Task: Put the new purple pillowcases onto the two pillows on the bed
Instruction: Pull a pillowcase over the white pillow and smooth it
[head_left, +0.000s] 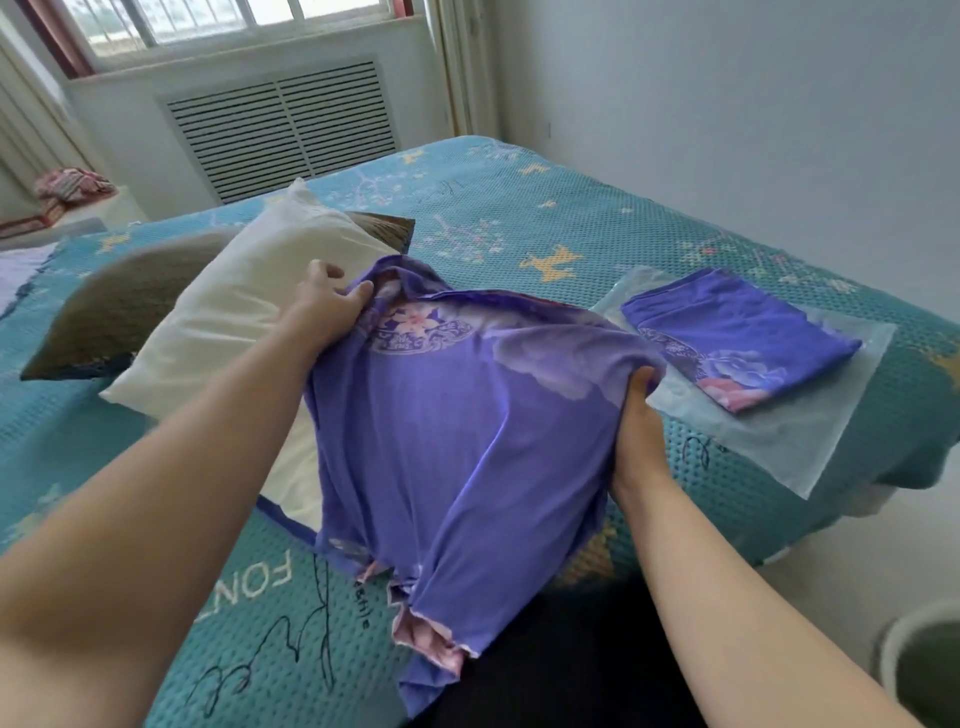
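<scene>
**Purple cotton going over a white pillow**

Purple fabric fills the near middle of the scene: an opened pillowcase (467, 441) with a pale floral medallion near its top, its loose pink-lined mouth hanging down toward the person at the bed's near edge. Both bare forearms reach in from the bottom corners. The right hand (636, 415) grips the case's right edge, its fingers tucked into the cloth so only the thumb side and the back of the hand show. The left hand (324, 301) holds the case's far left corner, fingers curled and pinching the bunched fabric against the white pillow (223, 322).

That pillow lies bare on the teal bedspread (519, 218), slanting away to the left, its near end hidden under the purple case. Just behind it, partly covered by it, sits a second pillow (119, 306) in a grey-brown cover, one corner poking out beyond the white one.

To the right, well apart from the hands, a second purple pillowcase (737, 338) lies folded flat on a clear plastic bag (779, 441) close to the bed's right edge.

Farther back, a slatted radiator cover (283, 130) sits under a barred window (249, 21), and a pile of pink patterned cloth (72, 184) rests on a low surface at far left.
</scene>
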